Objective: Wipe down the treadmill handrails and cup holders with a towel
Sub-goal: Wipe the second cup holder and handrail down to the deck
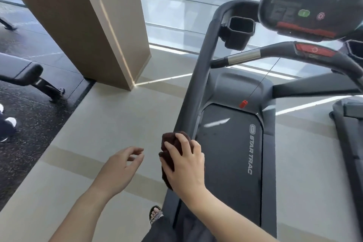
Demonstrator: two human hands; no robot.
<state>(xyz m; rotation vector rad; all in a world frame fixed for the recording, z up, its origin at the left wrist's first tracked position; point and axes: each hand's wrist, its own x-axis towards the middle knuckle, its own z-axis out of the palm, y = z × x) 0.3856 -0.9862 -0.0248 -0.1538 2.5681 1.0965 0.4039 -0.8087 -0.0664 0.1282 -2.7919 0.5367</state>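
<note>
A grey treadmill stands at the right, its left handrail [198, 76] running from the console down toward me. My right hand [184, 163] presses a dark brown towel [169, 143] around the near end of that handrail. My left hand [121, 167] hovers just left of the towel, fingers loosely apart, holding nothing. A black cup holder [238, 31] hangs under the upper rail beside the console [306, 0]. A second cup holder [355, 49] shows partly at the right edge. The front crossbar [271, 53] carries a red stop button.
A beige pillar [94, 25] stands at the left on pale floor. Dark gym flooring with another machine's base [25, 72] lies far left, where a person's shoe shows. A neighbouring treadmill [349, 124] sits at the right. A red safety clip [243, 103] dangles over the belt.
</note>
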